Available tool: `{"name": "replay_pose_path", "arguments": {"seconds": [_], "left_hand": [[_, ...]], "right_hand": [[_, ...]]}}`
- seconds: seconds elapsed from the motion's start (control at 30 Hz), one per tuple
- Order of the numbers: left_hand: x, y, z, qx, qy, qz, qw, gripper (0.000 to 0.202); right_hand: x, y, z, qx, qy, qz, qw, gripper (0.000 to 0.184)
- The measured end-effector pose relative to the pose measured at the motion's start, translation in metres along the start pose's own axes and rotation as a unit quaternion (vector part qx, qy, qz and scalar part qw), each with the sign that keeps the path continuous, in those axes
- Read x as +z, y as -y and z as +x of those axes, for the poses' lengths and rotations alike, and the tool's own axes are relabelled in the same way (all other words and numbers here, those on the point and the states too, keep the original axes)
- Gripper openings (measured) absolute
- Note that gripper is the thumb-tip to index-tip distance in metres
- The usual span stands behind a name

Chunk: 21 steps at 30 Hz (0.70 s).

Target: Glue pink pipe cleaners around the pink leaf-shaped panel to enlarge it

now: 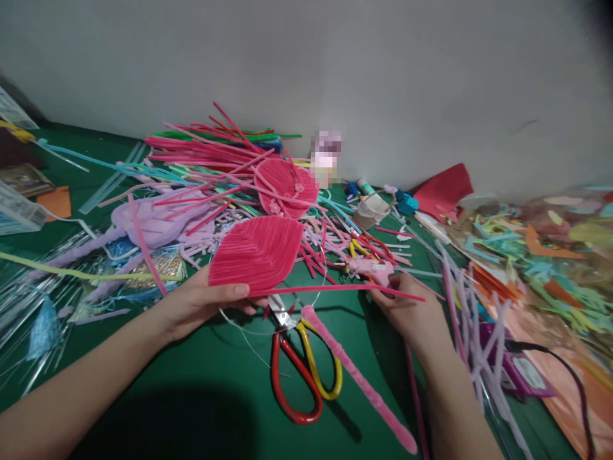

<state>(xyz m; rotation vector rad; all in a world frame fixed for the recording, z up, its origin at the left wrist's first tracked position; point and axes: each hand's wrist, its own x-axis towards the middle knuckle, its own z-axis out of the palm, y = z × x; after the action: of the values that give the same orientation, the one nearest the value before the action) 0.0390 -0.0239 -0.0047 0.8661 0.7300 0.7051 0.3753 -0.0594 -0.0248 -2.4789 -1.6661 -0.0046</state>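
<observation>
My left hand pinches the lower edge of a leaf-shaped crimson piece built from rows of pipe cleaners. From its base a long crimson pipe cleaner runs right, passing across the fingers of my right hand. That hand is closed around a pink glue gun, its nozzle pointing left. Below the leaf lie scissors with one red and one yellow handle loop, their blade tips partly hidden. Beside them rests a pink fuzzy wrapped stick. A thin clear strand trails under my left hand.
Behind the leaf are a round crimson pipe-cleaner piece and a heap of pipe cleaners. A lilac braided piece lies left. At right are lilac pipe cleaners, a purple box with a black cable, and paper scraps.
</observation>
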Motion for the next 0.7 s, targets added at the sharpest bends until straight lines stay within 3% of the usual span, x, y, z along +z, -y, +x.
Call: {"name": "replay_pose_path", "arguments": {"seconds": [0.2, 0.43, 0.6, 0.7], "left_hand": [[-0.002, 0.001, 0.000, 0.015, -0.013, 0.006, 1.000, 0.029], [0.001, 0.000, 0.001, 0.022, -0.034, 0.000, 0.999, 0.028], [0.003, -0.001, 0.000, 0.021, -0.054, -0.005, 0.998, 0.030], [0.006, -0.001, 0.000, 0.016, -0.045, 0.003, 0.999, 0.027]], "right_hand": [[-0.007, 0.011, 0.002, 0.027, 0.000, 0.047, 0.999, 0.045], [-0.021, 0.009, 0.002, 0.112, -0.093, 0.134, 0.980, 0.063], [-0.021, 0.012, -0.002, 0.125, -0.141, 0.158, 0.969, 0.065], [-0.020, 0.021, -0.008, 0.110, -0.133, 0.184, 0.967, 0.057]]}}
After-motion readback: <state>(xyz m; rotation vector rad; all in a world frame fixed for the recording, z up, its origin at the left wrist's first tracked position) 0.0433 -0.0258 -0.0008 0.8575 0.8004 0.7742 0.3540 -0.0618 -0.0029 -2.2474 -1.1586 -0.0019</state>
